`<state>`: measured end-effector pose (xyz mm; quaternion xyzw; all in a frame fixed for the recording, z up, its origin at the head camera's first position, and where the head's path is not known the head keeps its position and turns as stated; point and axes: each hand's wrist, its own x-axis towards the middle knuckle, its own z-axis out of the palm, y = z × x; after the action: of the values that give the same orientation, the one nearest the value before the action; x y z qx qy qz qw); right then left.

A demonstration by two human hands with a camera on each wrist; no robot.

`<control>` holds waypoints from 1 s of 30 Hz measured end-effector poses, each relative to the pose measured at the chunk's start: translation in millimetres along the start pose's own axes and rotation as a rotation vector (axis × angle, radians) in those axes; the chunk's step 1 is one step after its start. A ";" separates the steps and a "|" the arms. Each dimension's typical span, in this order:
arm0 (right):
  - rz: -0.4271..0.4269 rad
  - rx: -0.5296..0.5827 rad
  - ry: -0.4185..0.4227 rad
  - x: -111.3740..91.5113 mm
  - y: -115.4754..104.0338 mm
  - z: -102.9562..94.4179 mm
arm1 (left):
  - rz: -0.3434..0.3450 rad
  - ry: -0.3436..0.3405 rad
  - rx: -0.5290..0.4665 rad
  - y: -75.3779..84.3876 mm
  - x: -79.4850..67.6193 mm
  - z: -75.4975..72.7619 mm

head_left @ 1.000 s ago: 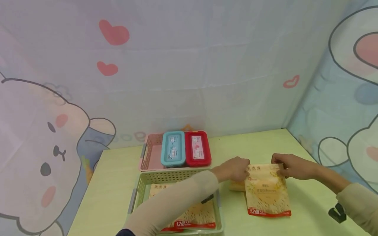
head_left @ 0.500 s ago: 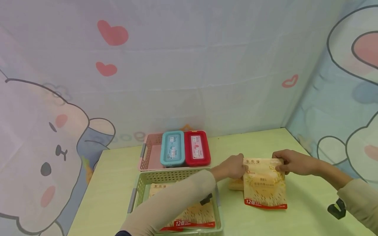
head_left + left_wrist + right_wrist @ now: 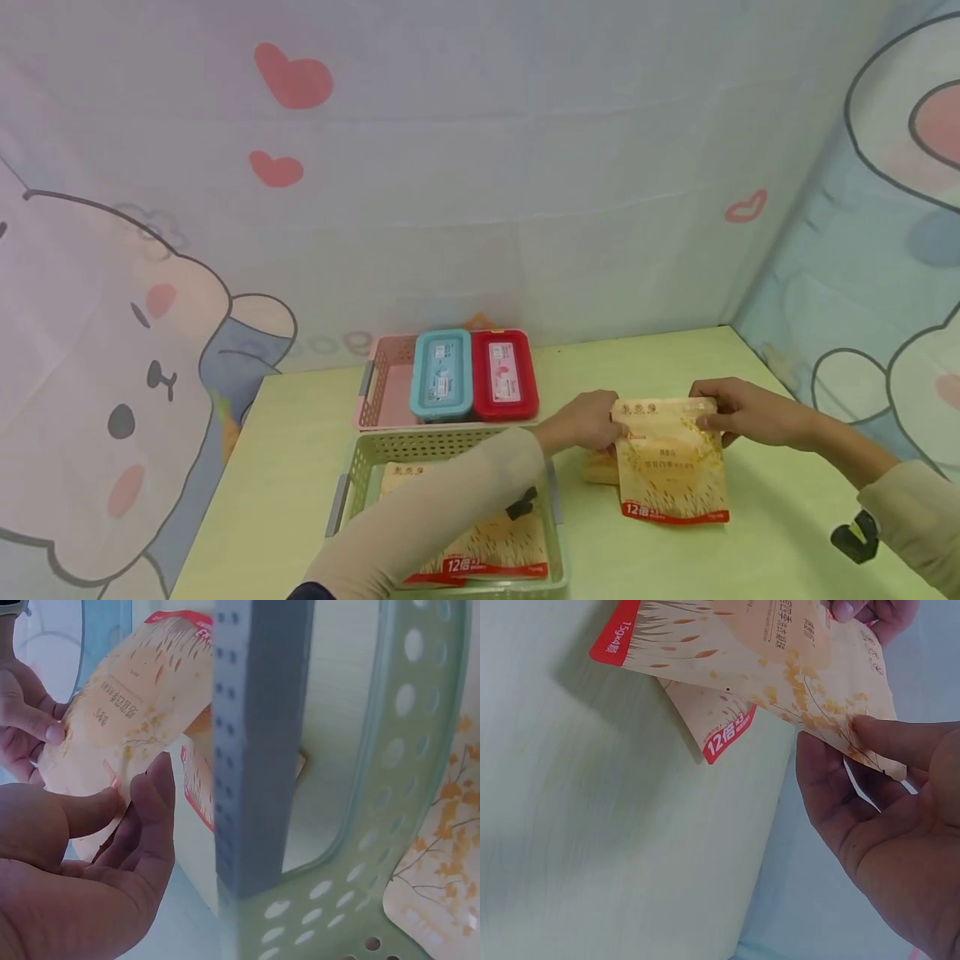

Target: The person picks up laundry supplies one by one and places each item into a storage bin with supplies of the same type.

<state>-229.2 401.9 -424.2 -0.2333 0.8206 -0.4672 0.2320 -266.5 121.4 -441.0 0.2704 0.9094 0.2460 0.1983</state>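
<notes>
A cream pouch (image 3: 671, 467) with a red bottom band and yellow floral print hangs between my two hands. My left hand (image 3: 588, 421) pinches its upper left edge, thumb on the printed front in the left wrist view. At the upper right corner, my right hand (image 3: 757, 412) pinches it between thumb and fingers. Behind it on the table lies another pouch (image 3: 600, 469), mostly hidden; its red corner (image 3: 727, 739) shows in the right wrist view. Left of the hands, a green basket (image 3: 442, 442) holds similar pouches (image 3: 498, 542), partly covered by my left sleeve.
Behind the green basket, a pink basket (image 3: 392, 383) holds a blue lidded box (image 3: 442, 375) and a red lidded box (image 3: 505, 375). The green basket's grey handle (image 3: 259, 750) stands close beside my left hand. A printed curtain (image 3: 525, 208) hangs behind the pale green table (image 3: 622, 567).
Both hands have raised the pouch a little, so its bottom edge sits higher over the table. The pouch behind it and the baskets have stayed in place.
</notes>
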 end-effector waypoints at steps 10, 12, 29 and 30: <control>0.007 -0.019 0.047 0.5 -9.7 0.6 | -0.012 0.026 -0.206 -0.2 -4.4 -3.6; -0.013 -0.023 0.060 0.5 -11.7 -0.1 | -0.007 0.035 -0.245 -0.4 -6.0 -5.7; -0.044 -0.019 0.211 5.2 -37.2 4.5 | 0.143 0.070 -0.468 -23.0 -16.1 -38.8; -0.049 -0.017 0.215 5.7 -38.0 4.8 | 0.155 0.069 -0.466 -24.0 -16.6 -40.6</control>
<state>-224.4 378.1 -394.1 -0.2038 0.8388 -0.4881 0.1292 -283.2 80.2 -418.1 0.2780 0.8108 0.4727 0.2048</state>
